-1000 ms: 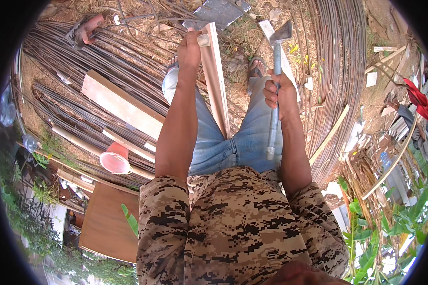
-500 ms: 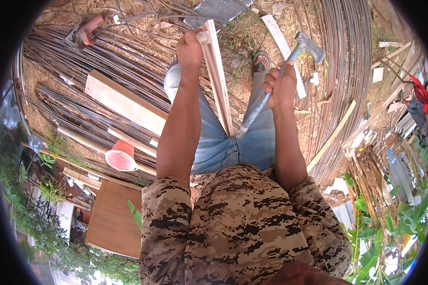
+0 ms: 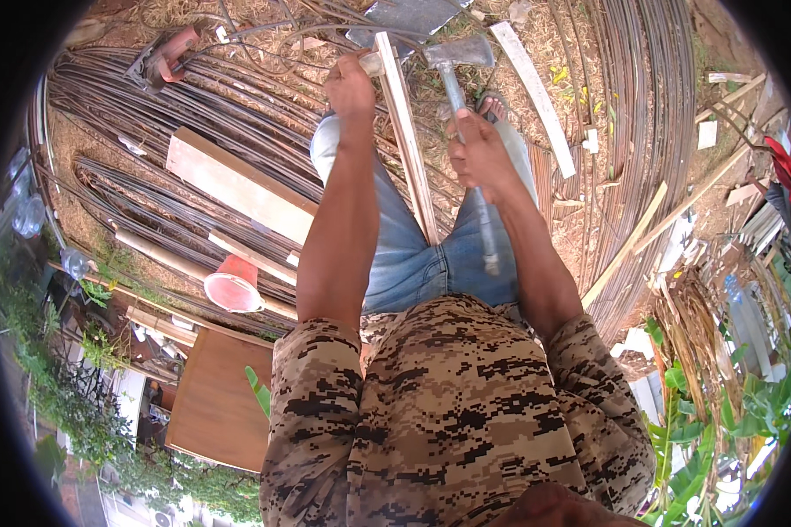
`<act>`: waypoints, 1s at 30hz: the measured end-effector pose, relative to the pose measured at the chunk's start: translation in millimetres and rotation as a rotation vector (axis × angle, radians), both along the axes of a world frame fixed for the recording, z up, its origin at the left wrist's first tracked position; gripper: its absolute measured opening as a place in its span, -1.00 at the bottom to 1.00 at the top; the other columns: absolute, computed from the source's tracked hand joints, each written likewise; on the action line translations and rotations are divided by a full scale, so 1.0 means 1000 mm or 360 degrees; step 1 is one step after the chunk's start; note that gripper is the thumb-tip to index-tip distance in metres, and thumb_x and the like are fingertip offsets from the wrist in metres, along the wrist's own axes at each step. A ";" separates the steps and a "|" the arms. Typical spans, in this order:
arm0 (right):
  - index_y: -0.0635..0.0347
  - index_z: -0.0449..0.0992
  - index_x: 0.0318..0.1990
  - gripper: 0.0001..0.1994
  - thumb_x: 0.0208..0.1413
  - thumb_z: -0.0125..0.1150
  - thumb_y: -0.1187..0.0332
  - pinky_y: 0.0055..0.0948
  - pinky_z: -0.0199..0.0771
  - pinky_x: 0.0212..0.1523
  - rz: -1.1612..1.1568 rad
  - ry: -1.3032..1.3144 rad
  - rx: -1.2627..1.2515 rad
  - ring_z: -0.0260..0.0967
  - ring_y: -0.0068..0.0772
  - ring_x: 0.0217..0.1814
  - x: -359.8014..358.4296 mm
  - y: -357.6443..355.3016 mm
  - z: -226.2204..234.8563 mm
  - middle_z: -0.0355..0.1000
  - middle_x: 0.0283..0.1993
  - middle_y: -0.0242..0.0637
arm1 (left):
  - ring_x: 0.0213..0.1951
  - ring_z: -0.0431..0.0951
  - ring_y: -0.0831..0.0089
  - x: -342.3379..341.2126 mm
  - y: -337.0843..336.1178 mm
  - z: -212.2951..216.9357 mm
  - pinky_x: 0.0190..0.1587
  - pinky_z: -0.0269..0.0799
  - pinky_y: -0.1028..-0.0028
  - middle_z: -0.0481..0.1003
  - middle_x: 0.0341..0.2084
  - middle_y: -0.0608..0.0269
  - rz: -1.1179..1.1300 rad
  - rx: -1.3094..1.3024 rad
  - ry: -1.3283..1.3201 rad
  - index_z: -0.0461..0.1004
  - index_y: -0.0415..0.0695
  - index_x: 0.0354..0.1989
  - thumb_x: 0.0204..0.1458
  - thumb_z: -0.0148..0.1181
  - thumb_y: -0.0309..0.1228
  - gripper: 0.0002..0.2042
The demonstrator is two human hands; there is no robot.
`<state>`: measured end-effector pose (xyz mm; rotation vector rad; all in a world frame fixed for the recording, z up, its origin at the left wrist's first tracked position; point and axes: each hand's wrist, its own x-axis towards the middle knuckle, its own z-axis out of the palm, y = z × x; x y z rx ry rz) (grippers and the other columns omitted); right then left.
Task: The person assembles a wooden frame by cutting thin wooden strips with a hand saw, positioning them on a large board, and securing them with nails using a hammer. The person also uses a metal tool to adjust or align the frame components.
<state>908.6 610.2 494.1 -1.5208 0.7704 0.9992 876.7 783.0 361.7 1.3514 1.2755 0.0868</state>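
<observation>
- Grey metal heads the hatchet (image 3: 450,85), upper centre of the frame; the right hand (image 3: 480,156) has its fingers wrapped tightly round the handle, and the head looks apart from the board, just to its right.
- Pale wood forms the narrow board (image 3: 406,140), slanting from upper centre to mid-frame, its lower end between the legs of the blue jeans (image 3: 404,270).
- Left of the board's upper end, the left hand (image 3: 351,92) closes its fingers on a pale block (image 3: 371,64) against it; whether they also press the board itself cannot be told.
- A stroke straying left could catch the left hand's knuckles, which sit close to the hatchet head.
- A glancing blow or a miss to the right might carry the hatchet towards the right foot (image 3: 494,107), visible just below and right of its head.
- A loose hold on the block could let the board twist or kick if struck, driving its lower end into the jeans.
- A sweaty palm might let the handle slip, its butt end knocking the right thigh.
- Metal rods (image 3: 633,132) lie at right and left of the frame; stepping on them could roll a foot and spoil the balance.
</observation>
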 end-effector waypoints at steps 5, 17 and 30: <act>0.08 0.25 -0.20 -0.67 0.47 -0.17 0.01 -0.59 -0.07 -0.80 -0.0431 -0.0343 -0.0092 -0.06 -0.71 -0.71 0.014 -0.026 -0.006 0.10 -0.59 -0.53 | -0.08 0.61 0.00 -0.007 0.003 -0.005 0.04 0.44 0.19 0.63 -0.19 -0.18 0.0029 0.0064 -0.0068 0.72 -0.16 -0.18 0.18 -0.08 -0.11 -0.54; 0.12 0.29 -0.15 -0.65 0.48 -0.17 0.01 -0.60 -0.08 -0.76 -0.0405 -0.0087 0.0056 -0.06 -0.68 -0.68 -0.007 -0.031 -0.022 0.12 -0.55 -0.50 | 0.12 0.53 -0.04 -0.019 0.013 -0.026 0.21 0.37 0.18 0.57 0.06 -0.05 -0.0039 -0.0093 0.0048 0.72 0.00 -0.11 0.17 -0.05 0.05 -0.51; 0.19 0.33 -0.05 -0.63 0.48 -0.13 0.03 -0.64 -0.09 -0.79 0.0202 -0.0013 -0.0077 -0.06 -0.72 -0.69 -0.010 -0.002 -0.006 0.13 -0.55 -0.51 | 0.10 0.56 0.00 -0.030 0.016 -0.018 0.20 0.39 0.20 0.60 0.00 -0.06 -0.0076 -0.0077 -0.0091 0.69 -0.01 -0.04 0.21 -0.06 0.06 -0.50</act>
